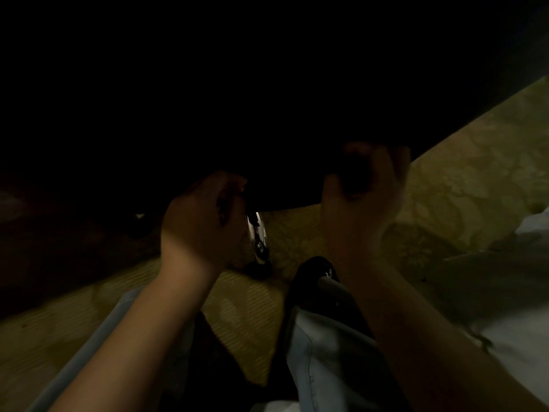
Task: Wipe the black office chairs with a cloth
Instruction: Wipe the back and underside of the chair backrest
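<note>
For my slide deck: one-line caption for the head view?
Left hand and right hand reach to a black chair above patterned carpet, dimly lit.

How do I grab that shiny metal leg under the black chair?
Wrap your fingers round the middle of the shiny leg, coming from the right, since the left hand sits close on its left side. It is a narrow bar sloping down to what looks like a black wheel.

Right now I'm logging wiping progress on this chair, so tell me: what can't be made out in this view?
Head view, all of it:
Black chair: outline lost in darkness.
Cloth: none discernible; shadow hides whether either hand holds one.
Left hand: its own back hides the fingers' grip.
Right hand: fingertips merge into the dark chair.
Chrome part: partly behind the left hand.
</note>
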A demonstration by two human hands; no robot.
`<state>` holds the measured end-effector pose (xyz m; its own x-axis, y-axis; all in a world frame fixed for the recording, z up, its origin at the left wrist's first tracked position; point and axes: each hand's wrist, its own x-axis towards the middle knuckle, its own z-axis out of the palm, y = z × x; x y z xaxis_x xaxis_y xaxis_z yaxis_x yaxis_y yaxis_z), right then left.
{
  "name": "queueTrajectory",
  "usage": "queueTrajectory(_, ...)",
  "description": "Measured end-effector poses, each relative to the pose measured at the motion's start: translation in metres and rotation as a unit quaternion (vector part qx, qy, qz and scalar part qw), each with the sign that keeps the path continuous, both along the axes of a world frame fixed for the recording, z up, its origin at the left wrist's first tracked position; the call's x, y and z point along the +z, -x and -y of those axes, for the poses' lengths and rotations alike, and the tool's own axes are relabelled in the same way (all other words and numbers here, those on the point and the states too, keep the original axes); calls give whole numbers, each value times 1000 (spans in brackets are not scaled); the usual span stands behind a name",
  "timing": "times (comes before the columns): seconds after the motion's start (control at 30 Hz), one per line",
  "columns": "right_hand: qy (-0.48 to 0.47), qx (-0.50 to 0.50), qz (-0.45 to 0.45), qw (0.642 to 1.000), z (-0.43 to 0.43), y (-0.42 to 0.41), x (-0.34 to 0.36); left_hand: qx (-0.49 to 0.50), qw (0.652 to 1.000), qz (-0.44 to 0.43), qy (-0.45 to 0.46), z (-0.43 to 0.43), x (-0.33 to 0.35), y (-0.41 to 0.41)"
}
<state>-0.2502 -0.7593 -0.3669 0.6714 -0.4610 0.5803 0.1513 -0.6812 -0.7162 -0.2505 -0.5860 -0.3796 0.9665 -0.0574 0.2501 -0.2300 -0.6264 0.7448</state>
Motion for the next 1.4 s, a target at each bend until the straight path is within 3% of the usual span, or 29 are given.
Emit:
queueTrajectory(0.33, 197, 137, -101, 966, -35, 0, -26, -15, 998, 20, -52, -1, 5, 1)
queueTrajectory(0.53, 181, 136, 56, 973, -37, -5, 17, -2, 999, 13, -37, -13, 5, 2)
queueTrajectory(0.7, 147, 52, 194, 969, -27, -7, 58, 1, 999, 11, 35, -27, 7, 5)
queueTrajectory(0.77, 139, 48, 179, 973, -30, -6, 52, 6, 999, 16, 46, -36, 7, 6)
queueTrajectory(0.87, 167, 108, 81, 977, -46, -2, 19, 13, 1000, 5, 26, -48, 6, 7)
queueTrajectory(1.0, 250, 198, -27, 947, -70, -2, -23, 20, 1000, -3, -14, -57, 11, 5)
queueTrajectory(1.17, 272, 216, -87, 934, -89, -1, -29, 38, 999, -4, -30, -64, 17, 4)
queueTrajectory(1.27, 252, 206, -77, 943, -92, -2, -20, 56, 997, -13, -46, -70, 18, 4)
queueTrajectory(1.4, 217, 182, 39, 958, -98, -6, 17, 103, 992, -45, -61, -75, 18, 7)
